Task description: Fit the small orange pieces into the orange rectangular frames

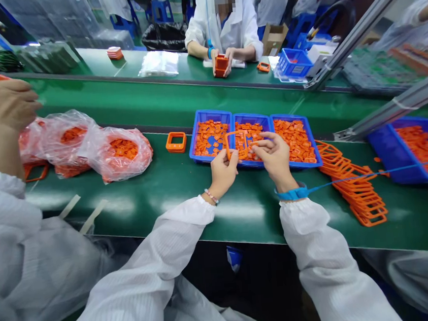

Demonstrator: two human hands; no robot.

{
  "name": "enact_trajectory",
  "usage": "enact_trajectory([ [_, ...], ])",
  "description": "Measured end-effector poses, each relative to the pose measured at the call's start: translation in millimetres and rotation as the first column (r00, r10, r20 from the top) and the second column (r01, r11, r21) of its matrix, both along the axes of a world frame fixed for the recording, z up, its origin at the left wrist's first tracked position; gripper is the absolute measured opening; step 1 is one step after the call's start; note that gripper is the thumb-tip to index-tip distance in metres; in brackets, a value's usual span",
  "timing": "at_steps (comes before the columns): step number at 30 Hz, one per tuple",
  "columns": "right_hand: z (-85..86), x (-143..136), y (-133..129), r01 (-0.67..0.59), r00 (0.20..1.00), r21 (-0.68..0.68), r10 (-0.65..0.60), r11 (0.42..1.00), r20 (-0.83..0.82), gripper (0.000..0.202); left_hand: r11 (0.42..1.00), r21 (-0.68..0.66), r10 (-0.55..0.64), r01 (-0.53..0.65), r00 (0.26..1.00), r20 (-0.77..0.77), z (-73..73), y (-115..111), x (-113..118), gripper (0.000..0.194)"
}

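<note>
My left hand (224,172) pinches a thin orange rectangular frame (235,134) by its lower edge and holds it upright over the blue trays. Close to the frame's right side is my right hand (276,158), its fingers bent together; whatever they hold is too small to make out. Behind the hands stand a left blue tray (195,154), a middle blue tray (268,121) and a right blue tray (316,155), all holding small orange pieces. To their left sits a thicker orange frame (176,142). A fanned stack of orange frames (352,184) lies to the right.
Plastic bags (124,152) of orange pieces lie at left, near a neighbour's hand (3,117). Another blue bin (391,151) stands far right, below a slanted metal post (391,112). Across the line, a person (222,36) holds orange frames. A blue wrist cord (334,181) runs rightward.
</note>
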State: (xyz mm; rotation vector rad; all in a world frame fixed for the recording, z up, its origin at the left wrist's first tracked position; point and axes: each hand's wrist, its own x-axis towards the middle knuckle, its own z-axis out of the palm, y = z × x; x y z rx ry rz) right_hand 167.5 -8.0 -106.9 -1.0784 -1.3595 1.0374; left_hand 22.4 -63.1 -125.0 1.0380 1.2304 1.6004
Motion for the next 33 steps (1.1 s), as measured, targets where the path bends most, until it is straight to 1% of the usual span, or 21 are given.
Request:
enact_trajectory([
  [3, 1.8, 2.9, -4.5, -0.028, 0.998, 0.045, 0.025, 0.999, 0.053, 0.03, 0.999, 0.044, 0.034, -0.031, 0.998, -0.051, 1.5, -1.2, -1.2, 0.039],
  [6, 6.4, 4.4, -8.6, -0.102, 0.987, 0.145, 0.083, 0.984, 0.136, 0.02, 0.995, 0.086, 0.06, -0.05, 0.991, -0.118, 3.4, -1.2, -2.3, 0.04],
  [8, 8.9, 4.8, -10.0, -0.144, 0.974, 0.207, 0.102, 0.968, 0.202, 0.016, 0.996, 0.083, 0.04, -0.03, 0.992, -0.117, 4.3, -0.5, -2.3, 0.043],
  [11, 9.4, 5.4, -10.1, -0.182, 0.951, 0.258, 0.103, 0.949, 0.292, 0.014, 0.999, 0.036, -0.026, 0.028, 0.997, -0.073, 4.3, 0.6, -1.5, 0.051],
  [13, 8.0, 6.1, -9.3, -0.202, 0.938, 0.274, 0.105, 0.94, 0.331, 0.013, 0.998, 0.022, -0.051, 0.053, 0.997, -0.061, 3.6, 0.9, -1.0, 0.052],
  [17, 5.4, 7.9, -7.9, -0.23, 0.919, 0.276, 0.114, 0.933, 0.379, 0.012, 0.997, 0.05, -0.06, 0.063, 0.996, -0.062, 2.3, 1.3, -0.5, 0.05],
  [22, 7.3, 8.5, -7.4, -0.251, 0.921, 0.283, 0.139, 0.925, 0.363, 0.011, 0.998, 0.05, -0.041, 0.046, 0.995, -0.088, 3.0, 1.0, 0.4, 0.049],
  [24, 8.7, 7.6, -8.1, -0.247, 0.919, 0.278, 0.134, 0.928, 0.37, 0.01, 0.998, 0.047, -0.038, 0.042, 0.995, -0.09, 4.1, 0.5, 0.2, 0.05],
  [26, 9.7, 5.9, -9.4, -0.219, 0.919, 0.277, 0.102, 0.936, 0.382, 0.01, 0.998, 0.041, -0.046, 0.049, 0.995, -0.092, 5.6, -0.1, -0.3, 0.051],
  [29, 9.0, 2.7, -10.8, -0.139, 0.945, 0.286, 0.041, 0.948, 0.326, 0.017, 0.997, 0.036, -0.067, 0.07, 0.994, -0.089, 8.4, -1.1, -1.7, 0.052],
  [31, 6.6, 1.0, -10.3, -0.089, 0.971, 0.247, 0.029, 0.965, 0.237, 0.033, 0.996, 0.045, -0.077, 0.08, 0.994, -0.081, 10.2, -1.5, -2.6, 0.053],
  [33, 3.6, 0.4, -8.4, -0.08, 0.986, 0.176, 0.053, 0.981, 0.156, 0.053, 0.994, 0.06, -0.084, 0.088, 0.994, -0.066, 11.3, -1.9, -3.2, 0.053],
])
